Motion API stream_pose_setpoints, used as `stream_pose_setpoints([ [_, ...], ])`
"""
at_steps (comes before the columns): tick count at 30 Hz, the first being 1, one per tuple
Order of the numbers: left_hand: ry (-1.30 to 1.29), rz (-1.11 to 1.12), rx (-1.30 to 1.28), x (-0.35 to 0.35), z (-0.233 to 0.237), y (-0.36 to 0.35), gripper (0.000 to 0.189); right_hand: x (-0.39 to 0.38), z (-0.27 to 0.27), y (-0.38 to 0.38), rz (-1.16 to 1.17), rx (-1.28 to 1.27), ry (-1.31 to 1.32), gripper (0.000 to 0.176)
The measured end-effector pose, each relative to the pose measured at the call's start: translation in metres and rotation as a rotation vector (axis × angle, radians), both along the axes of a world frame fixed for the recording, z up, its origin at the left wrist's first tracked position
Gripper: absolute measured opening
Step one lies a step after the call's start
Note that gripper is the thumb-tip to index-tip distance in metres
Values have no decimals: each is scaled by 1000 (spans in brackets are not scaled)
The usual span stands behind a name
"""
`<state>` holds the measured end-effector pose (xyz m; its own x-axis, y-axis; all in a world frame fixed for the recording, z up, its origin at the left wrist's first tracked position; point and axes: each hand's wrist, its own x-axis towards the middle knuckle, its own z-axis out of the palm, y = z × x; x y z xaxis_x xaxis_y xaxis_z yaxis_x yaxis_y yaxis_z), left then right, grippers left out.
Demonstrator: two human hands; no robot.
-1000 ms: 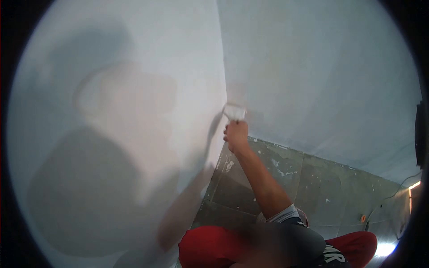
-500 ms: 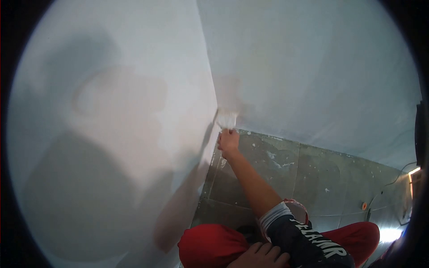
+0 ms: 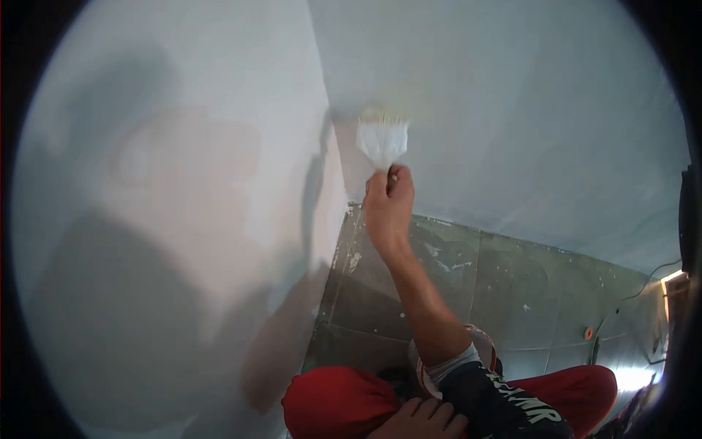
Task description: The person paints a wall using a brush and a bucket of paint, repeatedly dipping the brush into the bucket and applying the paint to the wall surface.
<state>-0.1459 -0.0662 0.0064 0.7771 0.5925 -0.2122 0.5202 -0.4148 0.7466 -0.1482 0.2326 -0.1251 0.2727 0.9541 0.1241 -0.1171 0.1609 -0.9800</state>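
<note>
My right hand (image 3: 390, 205) is closed around the handle of a wide paintbrush (image 3: 382, 143) with a white-coated head. The brush points up, with its pale bristle tips against the right-hand wall (image 3: 497, 110), just right of the corner. My left hand (image 3: 424, 423) rests at the bottom edge, by my red-clothed knee (image 3: 336, 402). Its fingers lie extended side by side, holding nothing visible. Under my right forearm, part of a round container's rim (image 3: 482, 342) shows; its contents are hidden.
The left wall (image 3: 219, 241) carries large shadows and meets the right wall in a corner. Grey floor tiles (image 3: 439, 293) bear white splashes. A small orange round object (image 3: 588, 334) lies on the floor at right, near a dark cable (image 3: 653, 278).
My right hand and the paintbrush have moved up the right-hand wall, away from the floor corner. My left hand stays by the knee. The view has shifted slightly.
</note>
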Motion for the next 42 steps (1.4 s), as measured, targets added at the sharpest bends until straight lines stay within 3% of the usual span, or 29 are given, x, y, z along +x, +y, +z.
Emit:
stream_pose_setpoints([
  [1, -23, 37, 48, 0, -1, -2, 37, 1, 8, -1, -54, 229, -74, 14],
  [2, -27, 35, 44, 1, -1, -2, 37, 3, 4, 0, -55, 226, -78, 14],
  [4, 10, 52, -15, 2, 3, -2, 39, 10, -12, 7, 64, -45, 224, 16],
  [5, 11, 52, -11, 2, 3, -3, 39, 12, -33, 9, 64, -42, 224, 16],
  [9, 32, 52, 19, 4, 7, -8, 42, 13, -143, 7, -12, -418, -23, 24],
  [10, 47, 48, -18, 5, 9, -9, 44, 14, -139, 5, -10, -414, -30, 24],
  [12, 41, 43, 1, 6, 7, -14, 46, 15, -138, 2, 78, -724, 45, 25],
  [16, 71, -2, 7, 8, 16, -15, 50, 11, -136, 17, 122, -849, 283, 22],
  [19, 18, -4, 30, 6, 14, -21, 50, 10, -72, 6, 92, -726, 164, 22],
  [21, 19, -7, 34, 7, 13, -22, 49, 13, -37, 7, 77, -485, 227, 19],
  [26, 28, -17, 95, 8, 8, -26, 44, 19, 64, -18, 84, -228, 241, 10],
  [28, -58, 73, 208, 8, 5, -26, 41, 27, 89, -24, 97, -20, 201, 8],
  [31, -2, 60, 163, 9, 7, -22, 40, 45, 100, -29, 217, 45, 140, 10],
  [34, -63, 102, 194, 11, 6, -20, 39, 52, 41, -4, 178, -175, 250, 11],
  [42, -48, 106, 254, 13, 7, -25, 37, 32, -112, -7, 159, -617, 234, 11],
])
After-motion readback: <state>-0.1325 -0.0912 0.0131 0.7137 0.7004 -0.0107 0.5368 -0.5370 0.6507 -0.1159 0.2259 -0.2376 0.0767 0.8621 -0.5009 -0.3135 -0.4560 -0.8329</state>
